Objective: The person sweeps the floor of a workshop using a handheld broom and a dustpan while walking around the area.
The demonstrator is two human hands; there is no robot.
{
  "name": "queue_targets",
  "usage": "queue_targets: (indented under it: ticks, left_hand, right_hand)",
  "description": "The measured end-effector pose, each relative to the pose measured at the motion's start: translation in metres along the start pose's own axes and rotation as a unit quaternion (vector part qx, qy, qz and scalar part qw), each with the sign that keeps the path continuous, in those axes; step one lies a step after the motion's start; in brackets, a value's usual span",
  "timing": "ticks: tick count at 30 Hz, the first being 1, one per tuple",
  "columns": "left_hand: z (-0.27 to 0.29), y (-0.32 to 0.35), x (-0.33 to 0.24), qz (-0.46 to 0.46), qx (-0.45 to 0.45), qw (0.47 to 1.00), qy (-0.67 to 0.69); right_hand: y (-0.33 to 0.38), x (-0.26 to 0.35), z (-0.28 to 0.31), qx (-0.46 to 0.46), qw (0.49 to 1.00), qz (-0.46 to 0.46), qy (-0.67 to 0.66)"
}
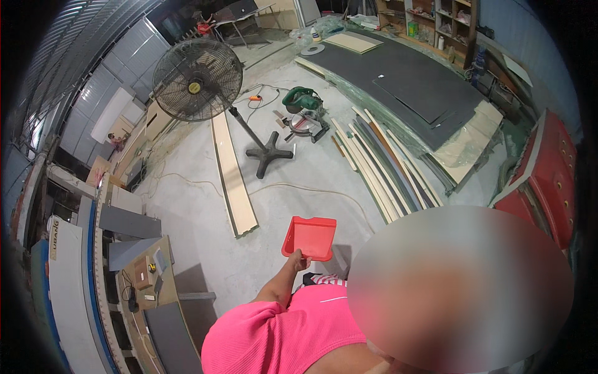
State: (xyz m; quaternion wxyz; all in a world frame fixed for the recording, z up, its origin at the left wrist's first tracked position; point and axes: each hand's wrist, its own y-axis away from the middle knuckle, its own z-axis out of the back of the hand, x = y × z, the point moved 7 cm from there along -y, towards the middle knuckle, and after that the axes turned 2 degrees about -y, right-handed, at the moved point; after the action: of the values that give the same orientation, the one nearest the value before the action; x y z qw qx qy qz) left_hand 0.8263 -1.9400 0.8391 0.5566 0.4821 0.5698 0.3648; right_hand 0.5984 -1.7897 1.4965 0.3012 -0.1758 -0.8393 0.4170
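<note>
My left hand (299, 260) is closed on the near edge of a red plastic dustpan (313, 238). The dustpan is held out over the grey concrete floor, its shallow tray facing up. My left arm reaches forward from a pink sleeve (243, 336). No part of my right hand shows; a large blurred patch covers the lower right of the view. A striped pink, white and black thing (327, 280) shows just below the dustpan.
A pedestal fan (265, 153) stands ahead, beside a long pale board (229, 171) and a green mitre saw (305, 115). Long strips (380, 165) lie near a low stack of dark sheets (398, 81). A cable (305, 186) crosses the floor. A workbench (140, 311) stands left, a red machine (548, 181) right.
</note>
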Motion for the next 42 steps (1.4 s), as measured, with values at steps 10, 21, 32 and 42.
queue_targets:
  ticks: [10,21,32,42]
  left_hand:
    - [0.001,-0.018,0.002,-0.014,0.013,1.000,0.019]
    - [0.037,-0.009,0.011,-0.057,-0.028,0.997,0.047]
    - [0.017,-0.025,0.015,-0.040,-0.023,0.995,0.083]
    - [0.001,-0.014,0.023,0.019,0.017,0.981,0.192]
  right_hand:
    - [-0.004,0.028,0.007,-0.077,0.990,-0.023,0.117]
    - [0.433,-0.131,0.289,-0.386,0.570,-0.627,0.365]
    - [0.535,-0.150,0.271,-0.269,0.441,-0.666,0.538]
    - [0.499,-0.124,0.227,-0.409,0.402,-0.754,0.320]
